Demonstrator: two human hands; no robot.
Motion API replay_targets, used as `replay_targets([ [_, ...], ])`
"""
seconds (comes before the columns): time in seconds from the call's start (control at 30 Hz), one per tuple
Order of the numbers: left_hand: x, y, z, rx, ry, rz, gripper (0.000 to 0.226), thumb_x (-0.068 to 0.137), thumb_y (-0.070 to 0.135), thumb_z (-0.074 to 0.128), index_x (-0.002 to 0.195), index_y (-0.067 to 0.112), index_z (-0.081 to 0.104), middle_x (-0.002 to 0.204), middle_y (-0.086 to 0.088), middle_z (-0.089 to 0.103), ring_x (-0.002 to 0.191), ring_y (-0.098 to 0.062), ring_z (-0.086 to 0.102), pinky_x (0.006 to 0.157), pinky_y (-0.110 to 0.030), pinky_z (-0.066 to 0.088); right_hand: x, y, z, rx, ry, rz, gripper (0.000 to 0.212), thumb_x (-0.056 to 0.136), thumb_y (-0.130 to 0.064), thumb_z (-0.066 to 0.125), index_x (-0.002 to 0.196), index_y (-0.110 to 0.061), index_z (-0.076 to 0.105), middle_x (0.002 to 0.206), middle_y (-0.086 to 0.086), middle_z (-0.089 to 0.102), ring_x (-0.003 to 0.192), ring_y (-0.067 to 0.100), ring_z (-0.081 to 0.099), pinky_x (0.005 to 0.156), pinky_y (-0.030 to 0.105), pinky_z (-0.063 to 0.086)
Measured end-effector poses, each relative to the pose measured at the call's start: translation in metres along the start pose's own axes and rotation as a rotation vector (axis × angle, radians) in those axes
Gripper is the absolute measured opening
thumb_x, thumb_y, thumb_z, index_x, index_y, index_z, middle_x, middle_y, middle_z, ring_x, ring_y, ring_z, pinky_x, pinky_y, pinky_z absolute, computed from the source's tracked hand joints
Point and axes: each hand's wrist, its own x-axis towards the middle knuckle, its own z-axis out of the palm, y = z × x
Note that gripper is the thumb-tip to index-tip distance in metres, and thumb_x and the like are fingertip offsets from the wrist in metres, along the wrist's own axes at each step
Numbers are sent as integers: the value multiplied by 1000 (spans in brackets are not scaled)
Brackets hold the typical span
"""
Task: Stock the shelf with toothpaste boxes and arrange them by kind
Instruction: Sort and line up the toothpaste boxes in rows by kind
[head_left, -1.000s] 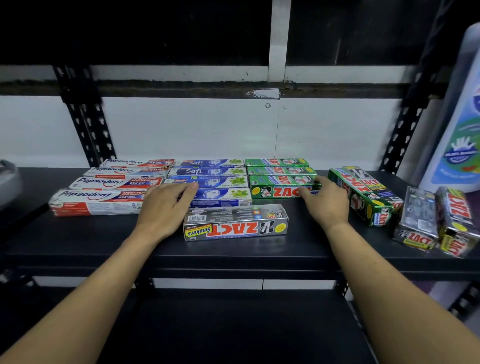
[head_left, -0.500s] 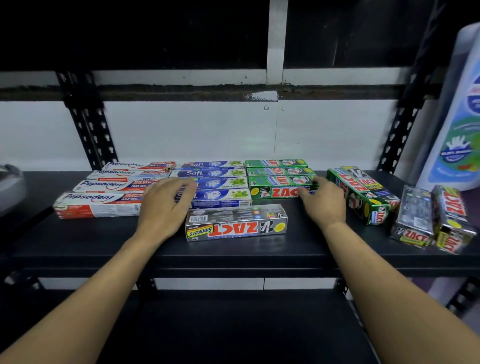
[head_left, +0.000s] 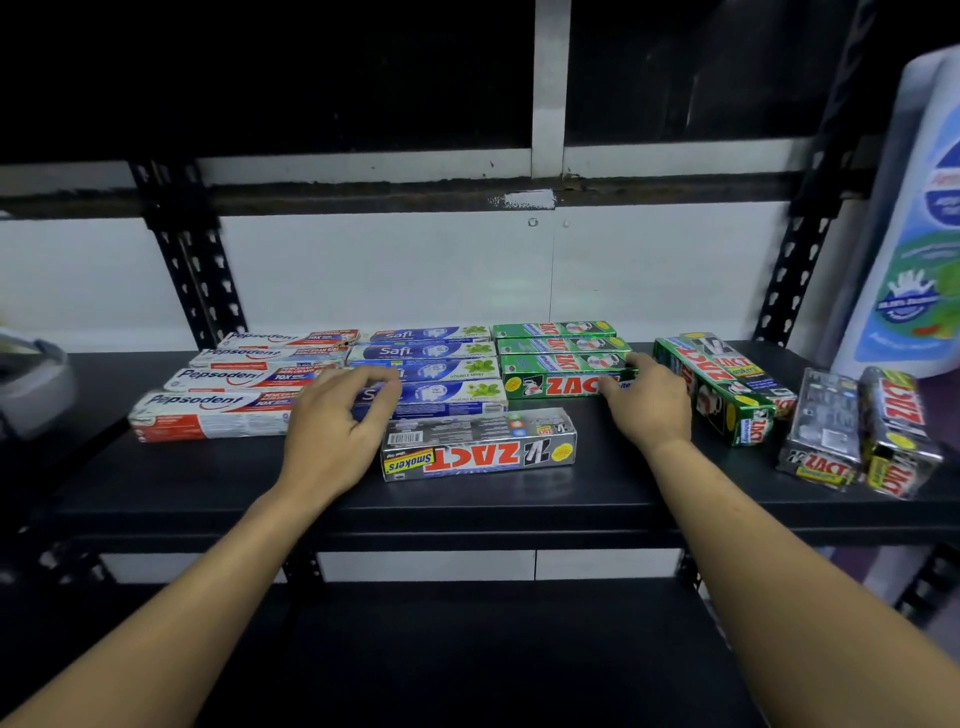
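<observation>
On the black shelf (head_left: 208, 483) lie three rows of boxes: red-and-white Pepsodent (head_left: 218, 410) at the left, blue Safi (head_left: 431, 353) in the middle, green Zact (head_left: 556, 345) to the right. A silver Zact Smokers box (head_left: 478, 447) lies alone in front of the Safi row. My left hand (head_left: 337, 426) rests its arched fingers on the left end of the front Safi box. At the right end of the front green Zact box (head_left: 550, 385), my right hand (head_left: 644, 400) presses its fingertips against the box.
More green Zact boxes (head_left: 717, 389) lie end-on right of my right hand, and silver Zact boxes (head_left: 826, 431) beyond them. A tall white bottle (head_left: 909, 260) stands at the far right. A pale object (head_left: 26, 374) sits at the left edge. Black slotted uprights frame the shelf.
Both hands stay near the same boxes. My left hand's fingers have arched up a little over the Safi box. My right hand has edged slightly along the green box's end.
</observation>
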Motion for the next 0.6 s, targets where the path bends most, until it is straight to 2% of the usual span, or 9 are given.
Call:
replay_targets([
  [0.13,-11,16,-8,-69,-59,-31,32,87,53,55,101,31,72,91,16,70,89,-5,62,79,-37,52,-6,-3,-4,86,39,-34,56,90,-32,67,138,-10,51,132,11,59,119,31,56,91,39,49],
  [0.2,-17,22,-12,-56,-135,-16,38,82,59,56,101,31,73,92,16,69,91,-4,62,78,-35,52,-10,-5,-9,105,68,-76,54,90,-29,67,138,-10,51,137,9,56,123,32,52,96,41,49],
  [0.3,-23,22,-16,32,-261,22,41,76,66,60,101,36,70,103,24,67,101,0,57,83,-29,48,-21,-6,-19,41,80,-154,48,89,-31,66,133,-14,56,135,5,58,121,31,53,92,41,50],
  [0.4,-24,21,-18,88,-318,64,48,70,68,66,105,36,69,111,26,64,107,1,54,88,-24,43,-39,-4,-37,37,66,-268,37,89,-30,66,123,-17,64,126,2,64,113,25,58,89,32,47],
  [0.5,-24,27,-16,42,-335,69,43,72,57,78,108,35,73,114,24,66,111,2,56,95,-26,45,-62,-3,-60,164,-44,-398,27,90,-30,66,116,-23,70,116,-5,70,105,13,62,85,23,44],
  [0.6,-23,40,-7,-25,-359,73,37,74,48,79,108,36,74,114,23,66,111,4,57,99,-27,45,-79,3,-74,126,-288,-510,31,88,-43,67,117,-31,69,121,-16,66,112,0,58,97,24,45],
])
